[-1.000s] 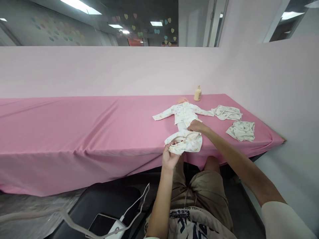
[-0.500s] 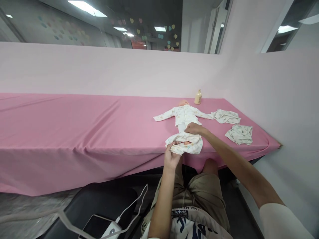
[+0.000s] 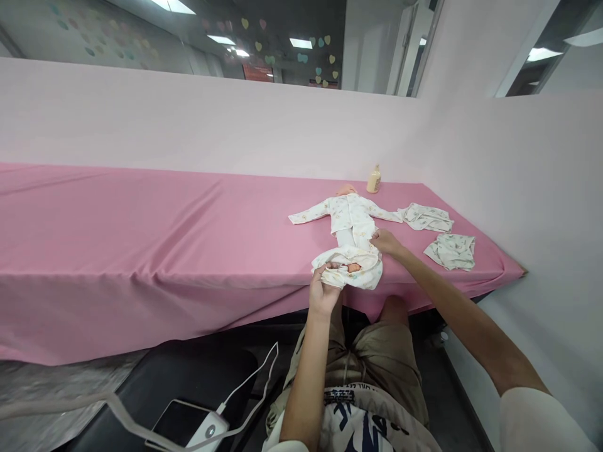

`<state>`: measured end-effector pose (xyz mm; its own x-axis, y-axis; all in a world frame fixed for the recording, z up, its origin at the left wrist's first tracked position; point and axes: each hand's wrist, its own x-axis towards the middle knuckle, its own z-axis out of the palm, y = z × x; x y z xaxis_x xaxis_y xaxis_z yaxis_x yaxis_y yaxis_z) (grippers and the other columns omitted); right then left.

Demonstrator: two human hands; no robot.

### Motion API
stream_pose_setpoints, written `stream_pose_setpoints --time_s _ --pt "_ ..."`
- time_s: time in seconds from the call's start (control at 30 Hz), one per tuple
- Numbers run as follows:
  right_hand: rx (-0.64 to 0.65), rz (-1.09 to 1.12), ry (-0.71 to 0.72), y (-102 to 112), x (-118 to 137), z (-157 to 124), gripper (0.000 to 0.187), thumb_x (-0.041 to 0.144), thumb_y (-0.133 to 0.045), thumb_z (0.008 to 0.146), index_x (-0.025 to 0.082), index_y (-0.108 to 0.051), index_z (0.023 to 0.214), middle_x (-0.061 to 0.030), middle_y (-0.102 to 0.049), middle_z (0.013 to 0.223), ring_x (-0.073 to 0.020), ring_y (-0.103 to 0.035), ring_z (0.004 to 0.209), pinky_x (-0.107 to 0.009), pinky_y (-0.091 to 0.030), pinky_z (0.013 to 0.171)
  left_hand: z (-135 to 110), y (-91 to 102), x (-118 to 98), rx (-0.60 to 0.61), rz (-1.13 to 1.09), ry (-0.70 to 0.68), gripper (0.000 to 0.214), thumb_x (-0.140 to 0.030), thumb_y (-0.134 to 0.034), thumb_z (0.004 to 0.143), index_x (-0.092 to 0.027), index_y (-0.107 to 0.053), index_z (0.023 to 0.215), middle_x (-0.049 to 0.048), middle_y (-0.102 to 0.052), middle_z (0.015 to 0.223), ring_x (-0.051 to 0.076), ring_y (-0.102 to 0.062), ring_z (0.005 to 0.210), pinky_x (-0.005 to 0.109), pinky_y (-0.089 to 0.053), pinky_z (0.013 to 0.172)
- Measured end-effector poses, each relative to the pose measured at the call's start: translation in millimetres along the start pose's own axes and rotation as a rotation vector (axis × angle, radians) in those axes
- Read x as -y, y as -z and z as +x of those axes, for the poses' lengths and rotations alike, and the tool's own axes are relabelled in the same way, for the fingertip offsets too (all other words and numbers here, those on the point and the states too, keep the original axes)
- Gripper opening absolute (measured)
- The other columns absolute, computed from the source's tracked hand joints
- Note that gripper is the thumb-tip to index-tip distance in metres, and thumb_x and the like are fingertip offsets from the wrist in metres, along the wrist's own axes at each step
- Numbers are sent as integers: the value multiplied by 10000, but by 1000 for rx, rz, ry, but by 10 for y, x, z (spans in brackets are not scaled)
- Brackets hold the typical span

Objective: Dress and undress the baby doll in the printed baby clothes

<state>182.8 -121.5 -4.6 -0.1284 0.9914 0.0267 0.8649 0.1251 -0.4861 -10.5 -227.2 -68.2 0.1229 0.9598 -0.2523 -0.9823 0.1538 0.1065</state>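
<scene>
A baby doll (image 3: 346,190) in a white patterned top (image 3: 348,215) lies on its back on the pink-covered table (image 3: 155,232). A pair of white patterned baby trousers (image 3: 351,269) is bunched around its legs near the table's front edge. My left hand (image 3: 323,290) grips the near edge of the trousers, fingers closed on the cloth. My right hand (image 3: 385,242) pinches the trousers' far right edge beside the doll's hip. A small doll foot shows inside the bunched cloth.
Two folded white patterned garments (image 3: 426,216) (image 3: 450,250) lie to the right of the doll. A small cream bottle (image 3: 374,179) stands by the pink back wall. A phone with a white cable (image 3: 198,430) rests on a black seat below the table.
My right hand has shifted rightward along the trousers' far edge. My left hand keeps its grip at the near edge. The camera view has tilted slightly.
</scene>
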Motion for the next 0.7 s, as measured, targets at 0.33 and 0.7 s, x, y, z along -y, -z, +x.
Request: stream_pose_setpoints --time_s 0.33,0.7 --pt "-25 -353 495 -192 -519 -689 606 277 -458 871 176 -387 1464 -126 -286 1567 -307 -257 1424 -474 -248 1123 43 22 -11 19 -58 17 195 -99 -425 901 -116 -568 770 24 -603 701 98 -620 690 257 -533 790" --pt "-255 48 636 -216 -449 -1059 286 302 -395 969 221 -640 1093 -95 -668 1186 -247 -577 1148 -443 -434 987 37 -24 1 -45 -12 -28 226 -120 -431 934 -107 -613 802 39 -666 740 98 -657 700 246 -537 808"
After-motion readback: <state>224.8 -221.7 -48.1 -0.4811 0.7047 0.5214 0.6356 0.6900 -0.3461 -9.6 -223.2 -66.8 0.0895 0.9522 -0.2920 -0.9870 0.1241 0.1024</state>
